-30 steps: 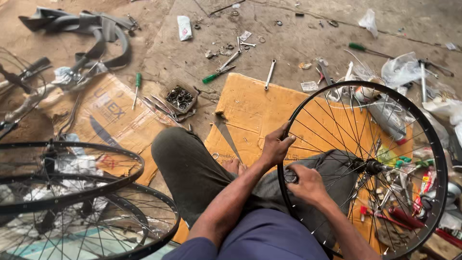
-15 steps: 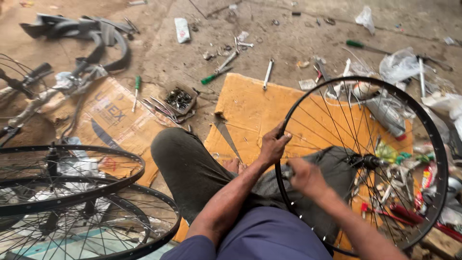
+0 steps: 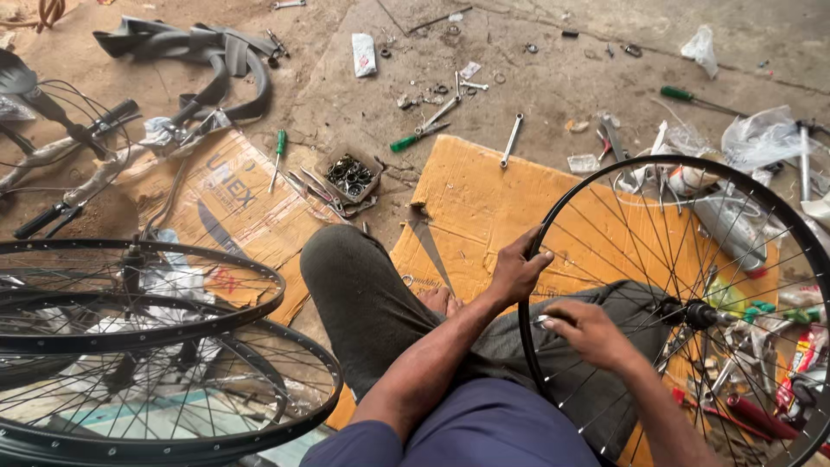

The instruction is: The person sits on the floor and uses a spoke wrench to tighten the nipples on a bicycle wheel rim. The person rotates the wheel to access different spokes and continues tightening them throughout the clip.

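The person is sitting on the ground and is holding a black spoked bicycle wheel upright over the lap, on the right side of the view. The left hand is gripping the rim at its left edge, with the fingers wrapped over the rim and closed on it. The right hand is lying just inside the rim, near the spokes; its fingers are curled together around a small metal piece, but it is too small to tell what it is. Under the legs an orange cardboard sheet is lying flat, and a second, brown cardboard sheet with blue printed letters is lying to the left of it. A small white flat packet is lying on the dirt floor at the top, well apart from the hands. A square open box full of small metal rings is standing between the two cardboards. Two more black wheels are lying stacked at the lower left. Three screwdrivers with green handles are lying on the floor: one on the brown cardboard, one near the middle, one at the upper right. A black inner tube is lying folded at the upper left.
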